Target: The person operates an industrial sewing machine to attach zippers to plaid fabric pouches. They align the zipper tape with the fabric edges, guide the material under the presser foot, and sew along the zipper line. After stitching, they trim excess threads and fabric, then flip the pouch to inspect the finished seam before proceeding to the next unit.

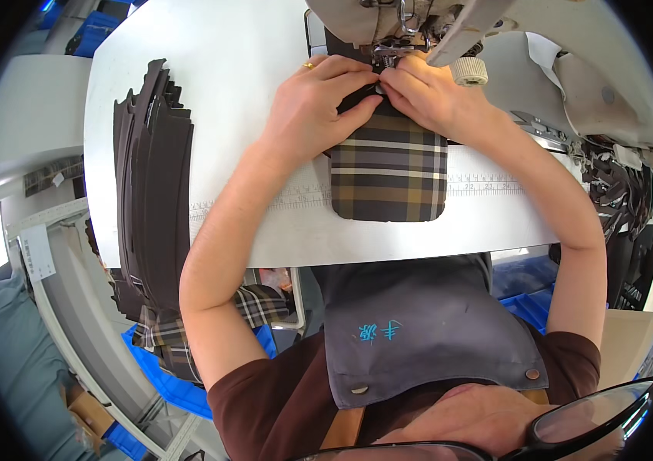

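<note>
A plaid fabric piece (388, 177) in brown, black, white and tan, with rounded lower corners, lies on the white sewing table (242, 246). Its far end, with a black part on it, reaches the presser foot (389, 61) of the sewing machine (342, 19). My left hand (315, 107), a ring on one finger, grips the black part just left of the foot, thumb and fingers bent in. My right hand (438, 100) has its fingers closed on the same piece just right of the foot, fingertips close to the left ones. What lies under my fingertips is mostly hidden.
A tall stack of dark brown strips (149, 192) lies along the table's left side. Plaid fabric (265, 305) hangs over a blue bin (157, 369) below left. Tangled dark pieces (614, 200) sit at the right. My grey apron (426, 323) is below the table's front edge.
</note>
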Available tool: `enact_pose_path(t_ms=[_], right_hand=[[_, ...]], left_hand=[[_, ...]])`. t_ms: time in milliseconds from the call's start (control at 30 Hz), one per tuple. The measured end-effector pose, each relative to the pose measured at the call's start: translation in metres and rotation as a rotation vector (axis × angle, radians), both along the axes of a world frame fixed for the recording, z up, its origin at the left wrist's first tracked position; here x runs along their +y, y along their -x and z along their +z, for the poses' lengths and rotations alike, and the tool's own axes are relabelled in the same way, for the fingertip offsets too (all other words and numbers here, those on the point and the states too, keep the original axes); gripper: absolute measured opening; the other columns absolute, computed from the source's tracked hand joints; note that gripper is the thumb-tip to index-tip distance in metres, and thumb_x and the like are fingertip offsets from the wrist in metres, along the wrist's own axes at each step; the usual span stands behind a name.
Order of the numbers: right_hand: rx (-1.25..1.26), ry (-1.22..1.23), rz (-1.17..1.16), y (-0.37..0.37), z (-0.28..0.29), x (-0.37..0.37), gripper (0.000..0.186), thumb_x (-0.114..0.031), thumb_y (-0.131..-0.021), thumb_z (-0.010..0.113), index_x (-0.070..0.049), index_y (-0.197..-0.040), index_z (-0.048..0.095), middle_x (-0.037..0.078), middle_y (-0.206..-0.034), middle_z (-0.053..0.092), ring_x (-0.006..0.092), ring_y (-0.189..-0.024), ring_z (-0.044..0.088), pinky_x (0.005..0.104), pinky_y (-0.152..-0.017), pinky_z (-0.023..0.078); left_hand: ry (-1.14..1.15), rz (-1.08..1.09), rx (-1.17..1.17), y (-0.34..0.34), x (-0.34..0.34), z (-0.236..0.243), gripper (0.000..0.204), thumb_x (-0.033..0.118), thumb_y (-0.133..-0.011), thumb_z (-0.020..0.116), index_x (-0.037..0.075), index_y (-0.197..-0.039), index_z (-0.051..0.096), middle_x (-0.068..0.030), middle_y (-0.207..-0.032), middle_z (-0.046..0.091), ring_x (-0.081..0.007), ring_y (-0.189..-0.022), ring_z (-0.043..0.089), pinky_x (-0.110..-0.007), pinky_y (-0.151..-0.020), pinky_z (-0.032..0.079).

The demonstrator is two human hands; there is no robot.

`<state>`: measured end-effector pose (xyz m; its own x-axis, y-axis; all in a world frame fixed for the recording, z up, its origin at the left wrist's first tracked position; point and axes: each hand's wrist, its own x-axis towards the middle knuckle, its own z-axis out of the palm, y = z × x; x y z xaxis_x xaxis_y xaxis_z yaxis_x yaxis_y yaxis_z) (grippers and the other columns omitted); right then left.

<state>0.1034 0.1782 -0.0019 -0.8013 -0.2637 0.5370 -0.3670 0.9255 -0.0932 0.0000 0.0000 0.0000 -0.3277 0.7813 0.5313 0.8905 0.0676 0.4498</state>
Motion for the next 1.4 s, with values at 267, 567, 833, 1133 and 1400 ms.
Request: enact_pose_path(t_ms=[267,567,833,1133,1400], right_hand=[[-0.256,0.305,0.040,-0.035,0.026,0.001,0.023,-0.023,-0.076,0.070,-0.010,-0.094,0.067,0.005,-0.092,0.067,0.0264,-0.085,0.063,0.0362,-0.071,0.052],[0.012,0.045,0.182,-0.056,0.005,-0.049,0.022,-0.011,-0.073,0.063,0.000,-0.092,0.061,0.011,-0.099,0.065,0.0286,-0.094,0.062,0.0363,-0.080,0.052],[0.000,0.291,0.168,-0.045,0.016,-0.061,0.025,-0.006,-0.070,0.063,-0.001,-0.094,0.062,0.012,-0.098,0.066,0.0269,-0.087,0.065,0.0348,-0.070,0.055],[-0.060,0.185,0.211,-0.067,0.008,-0.039,0.021,-0.007,-0.070,0.063,0.001,-0.090,0.063,0.013,-0.102,0.066,0.0272,-0.093,0.065,0.0363,-0.075,0.054],[-0.114,0.098,0.234,-0.066,0.014,-0.038,0.023,-0.010,-0.073,0.060,0.001,-0.094,0.059,0.016,-0.104,0.065,0.0275,-0.095,0.064,0.0353,-0.077,0.053]], left_hand=[[0.036,0.113,-0.275,-0.002,0.007,0.009,0.014,0.009,-0.079,0.070,0.002,-0.091,0.071,-0.0069,-0.086,0.068,-0.0164,-0.078,0.062,-0.027,-0.072,0.048],[0.020,-0.027,-0.565,0.012,0.009,0.009,0.013,0.007,-0.081,0.069,-0.001,-0.092,0.071,-0.0047,-0.086,0.069,-0.0098,-0.080,0.060,-0.023,-0.076,0.047],[0.068,-0.124,-0.635,0.027,0.007,0.012,0.012,0.007,-0.080,0.068,0.000,-0.090,0.070,-0.0054,-0.087,0.067,-0.0143,-0.080,0.061,-0.026,-0.076,0.047],[0.089,0.078,-0.697,0.010,0.009,0.021,0.013,0.008,-0.082,0.067,-0.002,-0.090,0.070,-0.0060,-0.086,0.067,-0.0137,-0.077,0.060,-0.026,-0.073,0.046],[0.100,0.066,-0.647,0.011,0.008,0.019,0.011,0.008,-0.081,0.070,0.001,-0.090,0.072,-0.0013,-0.081,0.069,-0.0069,-0.074,0.058,-0.022,-0.068,0.047]])
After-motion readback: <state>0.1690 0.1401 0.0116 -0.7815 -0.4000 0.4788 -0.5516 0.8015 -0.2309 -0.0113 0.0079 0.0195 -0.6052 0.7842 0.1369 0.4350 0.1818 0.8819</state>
